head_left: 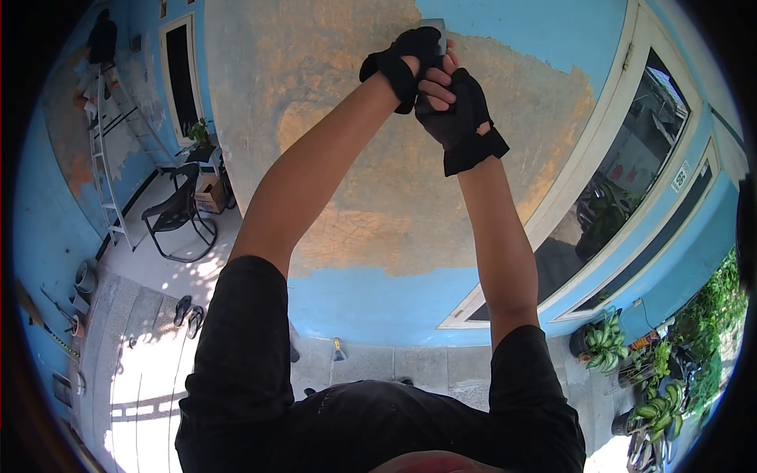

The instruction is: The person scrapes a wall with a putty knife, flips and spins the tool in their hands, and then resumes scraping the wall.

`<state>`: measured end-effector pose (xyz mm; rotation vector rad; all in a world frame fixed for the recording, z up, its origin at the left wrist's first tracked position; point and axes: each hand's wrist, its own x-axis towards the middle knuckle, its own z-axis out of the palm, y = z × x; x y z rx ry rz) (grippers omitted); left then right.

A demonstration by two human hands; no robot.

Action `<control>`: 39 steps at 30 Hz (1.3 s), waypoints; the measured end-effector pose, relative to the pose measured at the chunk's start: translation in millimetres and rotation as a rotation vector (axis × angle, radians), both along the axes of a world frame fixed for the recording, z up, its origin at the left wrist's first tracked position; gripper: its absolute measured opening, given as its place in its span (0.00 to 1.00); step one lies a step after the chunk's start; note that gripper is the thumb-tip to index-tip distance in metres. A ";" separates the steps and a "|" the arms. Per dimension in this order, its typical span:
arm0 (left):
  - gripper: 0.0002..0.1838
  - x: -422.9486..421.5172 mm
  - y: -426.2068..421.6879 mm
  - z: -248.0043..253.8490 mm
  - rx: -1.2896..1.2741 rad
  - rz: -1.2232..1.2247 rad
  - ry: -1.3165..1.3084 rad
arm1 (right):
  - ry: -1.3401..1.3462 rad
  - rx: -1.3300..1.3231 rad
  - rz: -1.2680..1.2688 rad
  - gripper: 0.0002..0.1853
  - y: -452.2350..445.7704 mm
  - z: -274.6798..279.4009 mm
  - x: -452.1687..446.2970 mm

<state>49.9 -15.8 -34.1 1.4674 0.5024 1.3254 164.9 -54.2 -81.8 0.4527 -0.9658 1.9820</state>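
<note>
Both of my arms reach up to the wall (355,173), where blue paint gives way to a large bare patch of grey and orange plaster. My left hand (406,67), in a black fingerless glove, is closed near the top edge of the view. Just below and to its right, my right hand (457,110), gloved alike, is closed with curled fingers close against the left. A flat grey metal blade, seemingly of a scraper (435,30), sticks out above the hands against the plaster near the blue paint edge. Its handle is hidden by the fingers.
A white-framed window (631,150) borders the patch on the right. At left, a person (102,38) is on a ladder (101,158) near a black chair (177,209). A yellow-handled scraper (338,350) lies on the ground. Potted plants (605,347) stand at lower right.
</note>
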 end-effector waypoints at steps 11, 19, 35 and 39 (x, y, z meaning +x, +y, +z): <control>0.23 -7.3 4.2 11.2 -0.056 0.036 0.055 | 0.021 0.025 0.041 0.13 15.5 6.8 -11.0; 0.22 -10.2 42.7 26.7 0.008 0.046 0.070 | 0.037 0.008 -0.064 0.11 9.6 20.7 -22.7; 0.20 -11.3 42.2 21.0 0.051 0.041 0.000 | -0.010 -0.015 -0.131 0.09 6.0 19.6 -23.9; 0.20 -16.9 56.7 14.5 0.029 -0.001 0.057 | -0.012 -0.033 -0.195 0.08 2.5 8.0 -28.4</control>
